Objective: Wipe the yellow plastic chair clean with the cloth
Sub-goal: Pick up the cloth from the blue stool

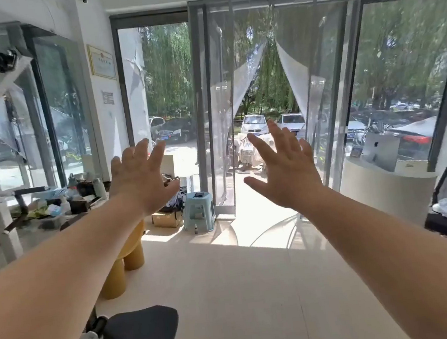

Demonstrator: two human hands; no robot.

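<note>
Both bare arms reach forward into the middle of the frame, backs of the hands toward the camera. The left hand [142, 178] sits left of centre and the right hand [284, 169] right of centre; both are spread wide with the fingers apart, released and grasping nothing. No cloth can be made out in either hand.

The yellow plastic chair with thick rounded legs [124, 258] stands on the pale floor [243, 291] at lower left, mostly hidden behind the left forearm, so only its legs and a strip of its body show. Just beyond it, toward the centre, a small light-blue plastic stool [198, 210] stands beside a brown cardboard box [166, 219] with dark fabric piled on top.

At the left edge a cluttered desk [24, 231] carries bottles, tools and bits of packaging. A black padded seat on a metal bracket [143, 336] fills the bottom left of the frame. At the right a round white counter [385, 193] holds a silver computer screen seen from behind [380, 150].

Straight ahead, an open glass doorway with clear plastic strip curtains [276, 81] drawn aside lets in sunlight, with parked cars and willow trees outside.
</note>
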